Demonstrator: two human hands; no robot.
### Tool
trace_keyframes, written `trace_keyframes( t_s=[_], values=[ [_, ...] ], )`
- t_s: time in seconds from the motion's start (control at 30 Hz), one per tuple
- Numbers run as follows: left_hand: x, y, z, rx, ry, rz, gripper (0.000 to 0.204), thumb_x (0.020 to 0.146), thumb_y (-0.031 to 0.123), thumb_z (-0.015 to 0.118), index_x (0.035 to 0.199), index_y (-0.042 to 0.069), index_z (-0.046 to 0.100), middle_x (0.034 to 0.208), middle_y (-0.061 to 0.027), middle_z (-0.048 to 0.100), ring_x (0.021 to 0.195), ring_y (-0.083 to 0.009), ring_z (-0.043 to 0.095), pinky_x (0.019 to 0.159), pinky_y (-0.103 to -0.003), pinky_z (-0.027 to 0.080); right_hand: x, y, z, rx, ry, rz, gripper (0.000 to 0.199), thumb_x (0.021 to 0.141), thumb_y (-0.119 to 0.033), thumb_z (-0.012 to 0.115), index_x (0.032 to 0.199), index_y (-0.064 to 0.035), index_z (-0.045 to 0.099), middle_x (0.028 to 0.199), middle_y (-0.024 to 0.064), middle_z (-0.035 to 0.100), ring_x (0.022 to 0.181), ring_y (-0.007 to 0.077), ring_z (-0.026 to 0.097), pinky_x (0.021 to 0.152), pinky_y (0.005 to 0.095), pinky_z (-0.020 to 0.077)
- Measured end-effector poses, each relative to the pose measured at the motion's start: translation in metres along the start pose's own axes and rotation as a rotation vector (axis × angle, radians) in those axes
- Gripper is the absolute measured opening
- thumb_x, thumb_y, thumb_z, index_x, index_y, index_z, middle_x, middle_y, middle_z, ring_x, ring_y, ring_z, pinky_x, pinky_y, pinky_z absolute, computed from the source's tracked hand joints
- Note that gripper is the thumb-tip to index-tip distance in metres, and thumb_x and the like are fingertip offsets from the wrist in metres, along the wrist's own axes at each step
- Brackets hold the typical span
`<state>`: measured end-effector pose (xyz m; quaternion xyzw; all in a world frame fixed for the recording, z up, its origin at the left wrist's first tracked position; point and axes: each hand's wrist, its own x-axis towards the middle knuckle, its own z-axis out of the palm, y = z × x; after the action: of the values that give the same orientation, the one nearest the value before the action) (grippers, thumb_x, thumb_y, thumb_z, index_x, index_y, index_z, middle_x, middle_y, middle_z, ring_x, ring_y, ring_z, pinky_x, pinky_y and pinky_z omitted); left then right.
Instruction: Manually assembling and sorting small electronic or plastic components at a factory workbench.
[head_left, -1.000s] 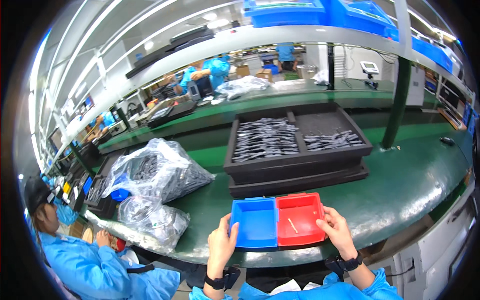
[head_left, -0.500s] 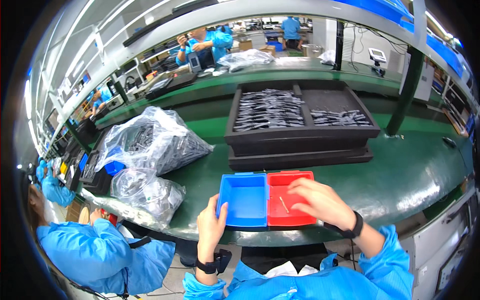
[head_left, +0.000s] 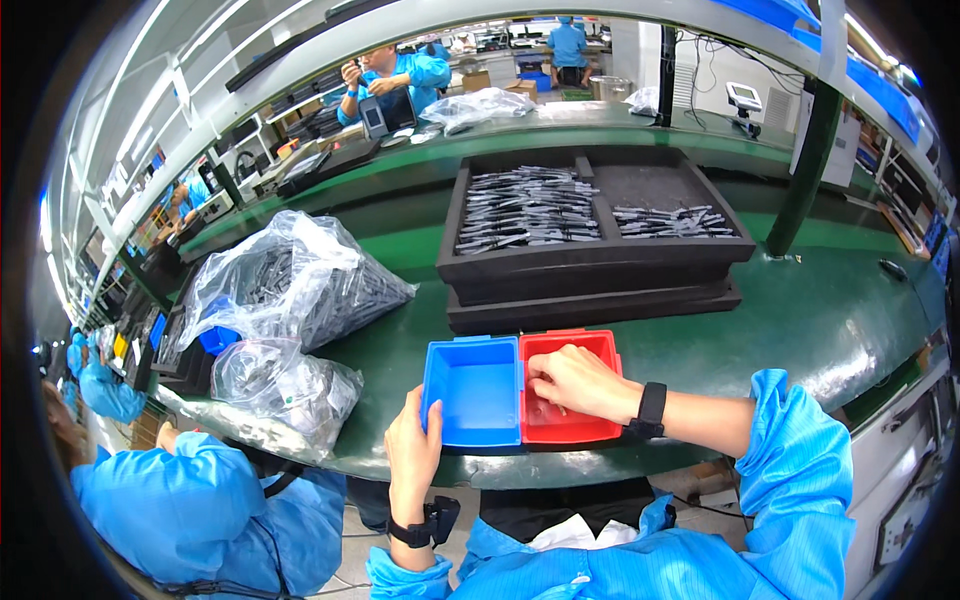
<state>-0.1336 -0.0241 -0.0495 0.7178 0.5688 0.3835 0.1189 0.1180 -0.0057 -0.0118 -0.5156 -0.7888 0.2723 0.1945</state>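
Gripped by the left hand (head_left: pixel 412 452) is the near-left wall of the blue bin (head_left: pixel 472 392), thumb over the rim, so the bin is steadied against sliding on the green bench (head_left: pixel 830 320); right hand (head_left: pixel 578 382) is reached down into the red bin (head_left: pixel 570 420), fingers curled toward its floor as if pinching something small; whether anything is actually held cannot be told, the fingertips being hidden by the hand itself.

Both bins are set touching side by side at the bench's near edge, directly in front of the body, presumably for short reach; blue bin interior is seen bare; red bin contents are mostly covered.

Just behind the bins, stacked black trays (head_left: pixel 590 250) are placed, the top one divided in two and loaded with small dark and silvery parts; clear bags of dark parts (head_left: pixel 290 285) are piled to the left, near but apart from the bins.

A co-worker in a blue coat (head_left: pixel 190 510) is seated at lower left; others are at work across the line.
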Motion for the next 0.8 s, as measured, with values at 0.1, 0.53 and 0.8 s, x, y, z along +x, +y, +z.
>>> trace_keyframes(
  t_s=[0.1,0.53,0.8],
  values=[
    [0.003,0.008,-0.004,0.015,-0.068,-0.054,0.03,0.089,0.016,0.059,0.115,0.001,0.055,0.095,-0.0237,0.064,0.088,-0.0386,0.063,0.072,-0.042,0.049,0.0,0.009,-0.002,0.045,0.055,-0.022,0.016,0.082,-0.011,0.056,0.087,0.0025,0.064,0.07,0.0147,0.067,0.061,0.0232,0.066,0.059,0.033,0.0514],
    [0.019,0.115,0.067,0.641,-0.288,0.79,0.028,0.068,0.02,0.071,0.088,0.002,0.061,0.087,-0.0115,0.059,0.1,-0.0266,0.053,0.085,-0.039,0.041,-0.11,0.016,-0.071,0.771,0.448,0.082,0.014,0.092,-0.015,0.057,0.089,-0.0012,0.059,0.082,0.0055,0.063,0.069,0.0091,0.06,0.057,0.0219,0.0493],
    [0.024,0.088,0.09,0.441,-0.435,0.63,0.019,0.074,0.01,0.059,0.091,0.003,0.058,0.077,-0.0123,0.059,0.073,-0.0275,0.061,0.064,-0.039,0.049,-0.158,0.032,-0.043,0.891,0.61,0.127,0.013,0.091,-0.011,0.057,0.087,0.0014,0.059,0.079,0.0091,0.064,0.067,0.0118,0.061,0.056,0.0244,0.0498]
  ],
)
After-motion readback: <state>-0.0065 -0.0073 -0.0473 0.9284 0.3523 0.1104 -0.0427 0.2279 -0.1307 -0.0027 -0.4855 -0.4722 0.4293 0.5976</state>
